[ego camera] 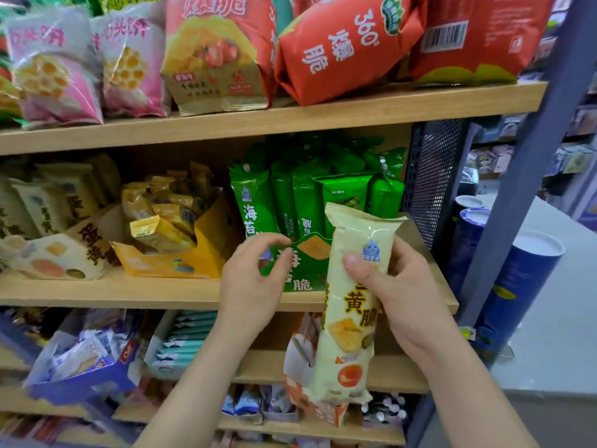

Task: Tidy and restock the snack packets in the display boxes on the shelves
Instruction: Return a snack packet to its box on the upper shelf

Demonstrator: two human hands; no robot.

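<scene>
Wooden shelf (129, 291) under green box (303, 273) | right hand (397, 286) grips cream packet (349, 318) | left hand (248, 286) curled at box rim, pinch unclear

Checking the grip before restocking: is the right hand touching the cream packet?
Touching. The head view shows the right hand curled round the cream packet, with its thumb pressed across the packet's front.

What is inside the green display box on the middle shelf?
Green snack packets stand upright in the green display box. The left hand and the cream packet in the right hand hide their lower ends.
</scene>
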